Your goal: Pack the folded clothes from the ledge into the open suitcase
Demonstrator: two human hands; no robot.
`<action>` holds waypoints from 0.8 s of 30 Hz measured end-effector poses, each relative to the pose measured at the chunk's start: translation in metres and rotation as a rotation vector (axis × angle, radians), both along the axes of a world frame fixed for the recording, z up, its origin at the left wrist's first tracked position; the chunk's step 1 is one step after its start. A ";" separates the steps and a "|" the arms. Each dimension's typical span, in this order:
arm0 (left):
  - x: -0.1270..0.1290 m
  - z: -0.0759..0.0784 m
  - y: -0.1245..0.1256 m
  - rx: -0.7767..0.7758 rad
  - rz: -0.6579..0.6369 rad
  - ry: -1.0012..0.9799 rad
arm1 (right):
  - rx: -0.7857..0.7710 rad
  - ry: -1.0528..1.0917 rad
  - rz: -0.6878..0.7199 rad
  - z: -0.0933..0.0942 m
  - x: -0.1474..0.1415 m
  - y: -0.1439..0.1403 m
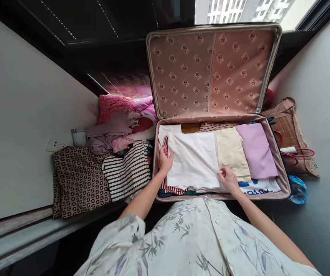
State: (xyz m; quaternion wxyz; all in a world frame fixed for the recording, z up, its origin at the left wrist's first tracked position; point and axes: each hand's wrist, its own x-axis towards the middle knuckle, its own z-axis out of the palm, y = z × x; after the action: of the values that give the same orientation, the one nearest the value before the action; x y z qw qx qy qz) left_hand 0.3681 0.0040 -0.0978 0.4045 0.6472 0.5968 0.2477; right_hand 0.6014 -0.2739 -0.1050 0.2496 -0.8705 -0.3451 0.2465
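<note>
An open suitcase (286, 184) lies in front of me, packed with folded clothes. A folded white garment (192, 159) is spread flat over the left part of the pile. At its left edge, my left hand (165, 160) has its fingers curled and its thumb against the cloth. My right hand (228, 179) pinches the garment near its lower right corner. Right of it lies a folded cream garment (231, 149), then a folded lilac garment (257, 151). Red-and-white striped cloth (174, 189) shows beneath the white garment near the front left.
The suitcase lid (213, 73) stands raised against the dark window frame. To the left are a patterned brown cloth (80, 182), a striped shirt (127, 170) and a heap of pink clothes (116, 107). On the right sit a brown woven mat (282, 126) and red-handled scissors (303, 152).
</note>
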 end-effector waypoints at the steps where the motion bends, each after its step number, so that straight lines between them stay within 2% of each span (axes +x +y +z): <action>1: -0.013 -0.002 -0.018 -0.027 -0.003 0.032 | 0.075 0.000 0.000 0.000 0.001 0.002; 4: -0.042 -0.002 -0.052 -0.097 -0.033 0.186 | 0.183 0.021 0.018 0.001 0.002 0.014; 8: -0.050 0.008 -0.057 -0.261 -0.159 0.338 | 0.086 0.076 0.006 0.003 0.003 0.033; 11: -0.049 0.016 -0.053 -0.353 -0.190 0.260 | 0.008 0.121 -0.029 0.005 0.003 0.039; 15: -0.058 0.022 -0.058 -0.362 -0.160 0.111 | 0.022 0.185 -0.021 0.008 0.005 0.034; 20: -0.071 0.022 -0.071 -0.392 -0.197 0.226 | 0.059 0.355 -0.013 0.010 0.005 0.022; 24: -0.079 0.026 -0.078 -0.343 -0.233 0.195 | 0.034 0.500 -0.005 0.013 0.000 0.007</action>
State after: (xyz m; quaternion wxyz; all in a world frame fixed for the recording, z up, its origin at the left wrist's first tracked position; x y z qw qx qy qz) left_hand 0.2890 -0.0740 -0.0714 0.4749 0.6543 0.5877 0.0308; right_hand 0.6012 -0.2665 -0.0919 0.3424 -0.7790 -0.2749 0.4477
